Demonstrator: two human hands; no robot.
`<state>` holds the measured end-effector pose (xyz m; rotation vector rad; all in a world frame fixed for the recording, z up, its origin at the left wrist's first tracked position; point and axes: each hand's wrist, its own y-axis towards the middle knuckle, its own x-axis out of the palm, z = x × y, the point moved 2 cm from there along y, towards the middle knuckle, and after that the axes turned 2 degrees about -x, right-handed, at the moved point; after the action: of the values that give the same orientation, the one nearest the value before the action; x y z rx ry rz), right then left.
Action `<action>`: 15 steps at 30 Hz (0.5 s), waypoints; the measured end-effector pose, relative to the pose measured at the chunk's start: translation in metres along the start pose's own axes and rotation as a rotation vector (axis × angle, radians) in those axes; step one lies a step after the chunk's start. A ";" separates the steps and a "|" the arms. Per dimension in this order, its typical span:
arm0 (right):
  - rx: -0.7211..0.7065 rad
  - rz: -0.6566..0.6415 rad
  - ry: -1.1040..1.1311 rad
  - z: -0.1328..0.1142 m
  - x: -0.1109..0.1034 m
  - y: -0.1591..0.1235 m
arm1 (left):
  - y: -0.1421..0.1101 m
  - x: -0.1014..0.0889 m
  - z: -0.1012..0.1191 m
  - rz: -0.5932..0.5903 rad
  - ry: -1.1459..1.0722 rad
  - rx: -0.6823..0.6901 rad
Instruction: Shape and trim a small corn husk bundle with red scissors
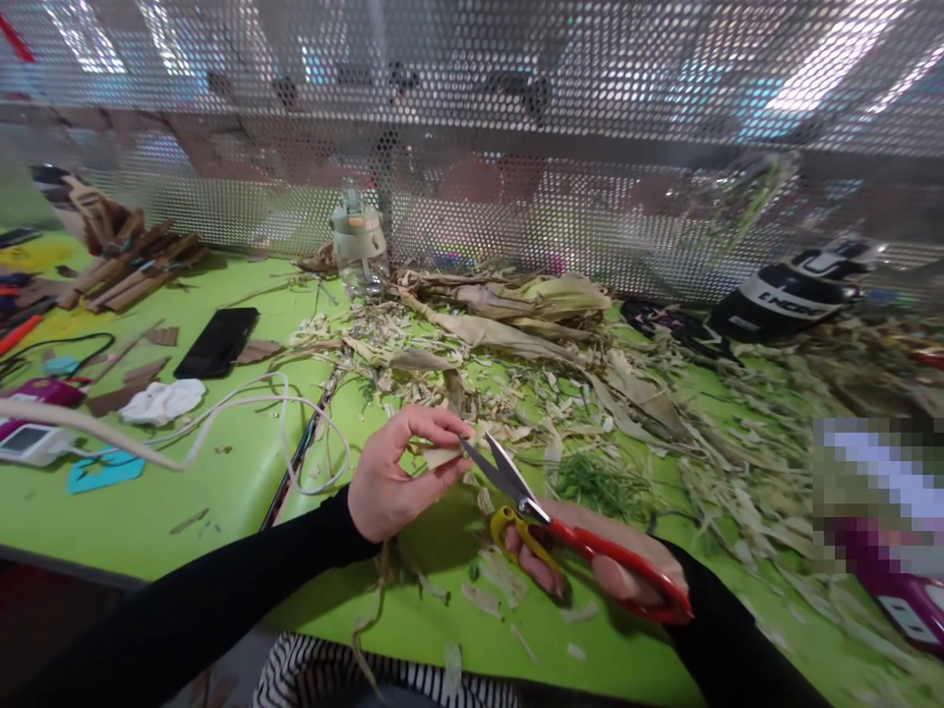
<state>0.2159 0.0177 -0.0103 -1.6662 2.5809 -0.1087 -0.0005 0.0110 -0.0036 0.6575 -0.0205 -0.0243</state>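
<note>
Scissors [508, 480] with a red handle sit in the right hand [601, 556], which is wrapped round the grip, blades parted and tips close to the left hand [413, 467]. That hand pinches a pale husk piece [441, 457] between thumb and fingers, so part of the piece is hidden. A yellow handle [505, 526] shows beneath the scissors; the rest of it is covered, and whether the right hand touches it I cannot tell.

Two containers stand out at the back of the green desk [221, 531]. The clear bottle [360, 246] is upright, with a pale lid and a straw inside; scraps hide its base, and any liquid is hard to make out. The black bottle [786, 293] leans over, its contents hidden and its lettering only partly readable.

Dry husks [516, 315] lie beyond the hands, with green shreds [601, 484] nearer. Pixelation at right covers part of a purple device [896, 590], also cut off by the frame edge.
</note>
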 end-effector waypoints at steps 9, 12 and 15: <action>0.065 0.027 0.018 -0.010 0.002 0.000 | 0.000 -0.005 -0.002 -0.029 0.113 0.090; 0.081 0.037 -0.011 -0.011 0.002 0.000 | 0.001 -0.005 -0.002 -0.030 0.106 0.097; 0.080 0.058 -0.052 -0.012 0.003 0.000 | 0.001 -0.004 -0.001 -0.023 0.103 0.113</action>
<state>0.2133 0.0155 0.0015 -1.5451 2.5483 -0.1608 -0.0045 0.0125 -0.0034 0.7716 0.0857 -0.0113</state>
